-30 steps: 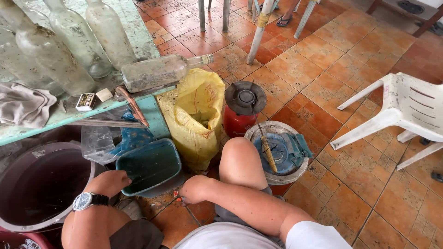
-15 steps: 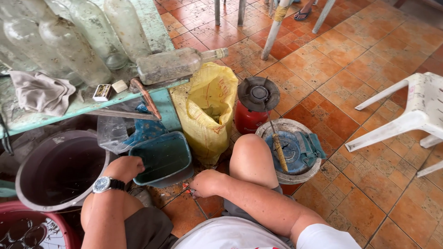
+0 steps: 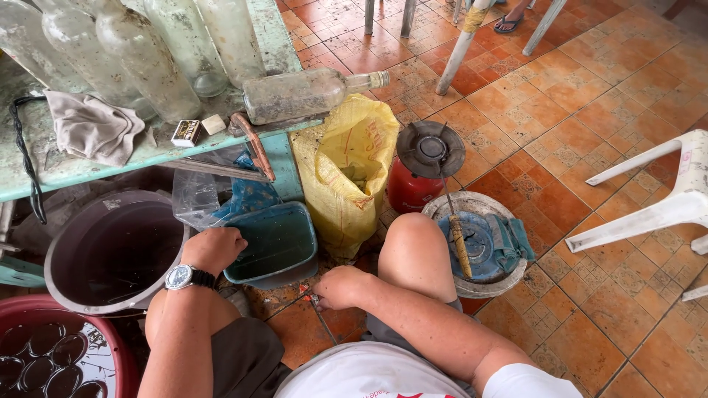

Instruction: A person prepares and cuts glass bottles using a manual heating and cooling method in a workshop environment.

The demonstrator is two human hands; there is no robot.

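1. The teal plastic tub sits on the tiled floor just in front of the seated person, under the near edge of the pale green table, with a yellow sack touching its right side.
2. The left hand rests on the tub's near left rim, wrist bent down, knuckles up, fingers curled over the edge and closed on it; a wristwatch sits on that forearm.
3. The right hand lies low over the floor just right of the tub's near corner, forearm running in from the lower right across the raised knee. Its fingers are bunched around a thin metal tool that points toward the near side; how tightly it pinches I cannot tell.
4. Left of the tub stands a large dark bucket, and nearer still a red basin holding round dark lids in water.
5. Right of the sack is a red gas canister with a burner top, then a round pail with blue cloth and a stick inside.
6. On the table, dusty glass bottles stand upright, one clear bottle lies on its side, and a grey rag is crumpled at the left.
7. A white plastic chair stands far right.
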